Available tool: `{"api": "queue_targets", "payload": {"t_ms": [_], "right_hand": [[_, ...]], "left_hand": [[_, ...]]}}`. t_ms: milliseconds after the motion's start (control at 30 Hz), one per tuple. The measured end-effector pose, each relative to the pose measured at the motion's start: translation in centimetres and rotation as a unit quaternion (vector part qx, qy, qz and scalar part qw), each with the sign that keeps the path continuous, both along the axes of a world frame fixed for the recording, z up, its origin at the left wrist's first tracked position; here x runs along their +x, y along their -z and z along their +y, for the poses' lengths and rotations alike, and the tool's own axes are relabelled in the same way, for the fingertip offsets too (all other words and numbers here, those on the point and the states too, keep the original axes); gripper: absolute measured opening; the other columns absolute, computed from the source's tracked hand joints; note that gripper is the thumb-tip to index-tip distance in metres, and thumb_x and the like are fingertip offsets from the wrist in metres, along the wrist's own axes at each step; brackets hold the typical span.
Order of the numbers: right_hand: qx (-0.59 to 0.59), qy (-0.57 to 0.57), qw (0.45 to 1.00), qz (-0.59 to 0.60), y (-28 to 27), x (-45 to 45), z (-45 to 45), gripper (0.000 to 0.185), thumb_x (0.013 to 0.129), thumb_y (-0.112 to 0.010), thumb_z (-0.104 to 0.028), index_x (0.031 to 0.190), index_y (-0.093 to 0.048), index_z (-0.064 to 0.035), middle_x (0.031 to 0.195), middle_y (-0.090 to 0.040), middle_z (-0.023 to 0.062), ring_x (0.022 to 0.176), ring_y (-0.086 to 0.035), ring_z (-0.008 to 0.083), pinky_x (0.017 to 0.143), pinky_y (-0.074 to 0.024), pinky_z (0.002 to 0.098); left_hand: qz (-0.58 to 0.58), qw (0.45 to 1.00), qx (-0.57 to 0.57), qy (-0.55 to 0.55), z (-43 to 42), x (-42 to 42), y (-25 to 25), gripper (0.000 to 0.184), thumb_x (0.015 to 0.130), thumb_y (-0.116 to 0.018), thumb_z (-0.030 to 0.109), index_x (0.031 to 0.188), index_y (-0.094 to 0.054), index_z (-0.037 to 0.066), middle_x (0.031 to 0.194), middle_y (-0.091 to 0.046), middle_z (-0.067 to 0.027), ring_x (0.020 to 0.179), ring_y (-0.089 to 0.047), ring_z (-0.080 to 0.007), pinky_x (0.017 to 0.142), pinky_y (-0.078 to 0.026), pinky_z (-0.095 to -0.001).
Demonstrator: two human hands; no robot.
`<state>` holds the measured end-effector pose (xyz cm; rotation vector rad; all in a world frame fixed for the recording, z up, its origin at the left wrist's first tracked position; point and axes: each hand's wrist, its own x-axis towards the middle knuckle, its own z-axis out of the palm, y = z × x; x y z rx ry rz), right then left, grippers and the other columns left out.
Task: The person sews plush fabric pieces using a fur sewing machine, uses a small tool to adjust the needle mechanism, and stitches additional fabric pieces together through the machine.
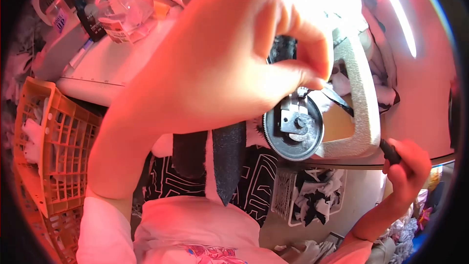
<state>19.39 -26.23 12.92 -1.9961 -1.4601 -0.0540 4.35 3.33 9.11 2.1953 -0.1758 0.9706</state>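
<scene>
My left hand (273, 68) reaches across the front of a machine, thumb and fingers pinched together beside its upper part. What lies between the fingertips is hidden; a thin dark strip (338, 100) runs from them down to the right. Under the hand sits a black round wheel with a toothed rim (293, 149) and a metal block (294, 121) at its middle. The pale cast frame (367, 102) of the machine rises to the right. My right hand (411, 166) is wrapped round a black handle (390, 151) close to the frame's lower corner.
Black and white material (228, 161) hangs over my lap. An orange crate (63, 142) stands at left, a white basket (283, 198) of scraps below the table. A clear plastic jar (127, 0) and a black bottle (89, 12) sit at upper left.
</scene>
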Motion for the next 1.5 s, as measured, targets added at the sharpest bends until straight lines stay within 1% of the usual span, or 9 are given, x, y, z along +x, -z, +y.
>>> {"api": "queue_targets", "payload": {"t_ms": [133,300,467,600,800,1033,1100,1300,1500], "right_hand": [[0.003,0.004,0.974,0.228,0.0,0.5,0.7,0.037,0.068,-0.066,-0.012,0.101,-0.069,0.0047,0.055,-0.055,0.0053,0.049,-0.051,0.0098,0.047,-0.0345,0.0213],[-0.016,-0.008,0.99,-0.136,0.5,-0.7,0.6,0.042,0.061,-0.071,-0.006,0.102,-0.068,0.003,0.063,-0.055,0.0074,0.051,-0.048,0.0179,0.047,-0.0363,0.0278],[-0.015,-0.031,0.974,-0.222,-0.1,-0.2,0.7,0.044,0.063,-0.074,-0.016,0.102,-0.068,0.0017,0.063,-0.054,0.0069,0.051,-0.05,0.02,0.046,-0.0357,0.029],[-0.05,0.001,0.986,-0.157,-1.4,-0.3,1.2,0.039,0.063,-0.073,-0.019,0.098,-0.071,0.0005,0.055,-0.051,0.006,0.046,-0.046,0.0177,0.043,-0.0292,0.0278],[-0.073,0.032,0.944,0.32,-1.9,0.6,1.3,0.034,0.064,-0.063,-0.002,0.097,-0.071,0.0006,0.049,-0.05,0.0056,0.04,-0.044,0.0107,0.041,-0.0292,0.0238],[-0.094,-0.02,0.983,0.153,-3.1,0.4,1.6,0.031,0.07,-0.062,-0.001,0.099,-0.07,0.004,0.053,-0.057,0.004,0.044,-0.046,0.0054,0.042,-0.0291,0.0214],[-0.125,0.062,0.895,0.423,-4.0,0.2,2.1,0.029,0.074,-0.061,-0.002,0.101,-0.071,0.0034,0.055,-0.056,-0.0007,0.047,-0.044,0.0017,0.043,-0.0289,0.0204],[-0.069,0.099,0.9,0.419,-2.0,-2.2,0.4,0.029,0.078,-0.058,0.001,0.105,-0.069,0.0028,0.058,-0.056,-0.0024,0.051,-0.045,0.0017,0.047,-0.0345,0.0184],[-0.067,0.164,0.955,0.237,2.0,2.3,-3.4,0.028,0.083,-0.058,-0.002,0.11,-0.065,0.0024,0.077,-0.059,0.0018,0.065,-0.049,0.0057,0.059,-0.0405,0.0201]], "left_hand": [[-0.024,0.999,0.039,0.025,-0.1,0.0,0.0,0.016,0.062,-0.078,-0.004,0.072,-0.07,0.005,0.071,-0.061,-0.0021,0.075,-0.055,-0.0144,0.07,-0.041,-0.028],[-0.017,0.997,0.081,-0.003,-0.3,-0.2,-0.2,0.016,0.063,-0.081,0.004,0.077,-0.073,0.007,0.072,-0.059,0.0003,0.077,-0.053,-0.0139,0.068,-0.04,-0.0275],[-0.02,0.998,0.042,0.041,-0.2,0.6,0.0,0.02,0.059,-0.079,-0.001,0.076,-0.073,0.007,0.071,-0.058,0.0007,0.075,-0.052,-0.0153,0.068,-0.04,-0.0279],[-0.011,0.995,0.032,0.097,0.6,1.3,0.0,0.024,0.055,-0.079,-0.002,0.076,-0.073,0.008,0.071,-0.058,0.0012,0.073,-0.051,-0.017,0.068,-0.04,-0.0298],[-0.026,0.993,0.025,0.112,0.7,1.7,0.2,0.022,0.056,-0.082,0.003,0.076,-0.072,0.008,0.072,-0.057,0.0019,0.074,-0.051,-0.0172,0.068,-0.039,-0.031],[-0.025,0.994,0.043,0.1,0.6,1.7,0.0,0.02,0.061,-0.081,0.004,0.075,-0.069,0.009,0.073,-0.057,0.0015,0.074,-0.052,-0.0166,0.066,-0.04,-0.0284],[-0.024,0.994,0.047,0.099,0.5,1.6,0.0,0.019,0.062,-0.081,0.003,0.075,-0.069,0.009,0.073,-0.057,0.0011,0.075,-0.052,-0.0168,0.066,-0.04,-0.0282],[-0.023,0.999,0.039,0.019,-1.0,0.5,0.1,0.02,0.065,-0.078,-0.001,0.08,-0.068,0.007,0.075,-0.059,-0.0021,0.079,-0.055,-0.0188,0.07,-0.043,-0.0296],[0.014,0.988,0.142,-0.059,-3.7,-7.1,2.1,0.065,0.06,-0.078,0.059,0.096,-0.06,0.007,0.09,-0.054,-0.0053,0.085,-0.05,-0.0247,0.078,-0.043,-0.0381]]}}
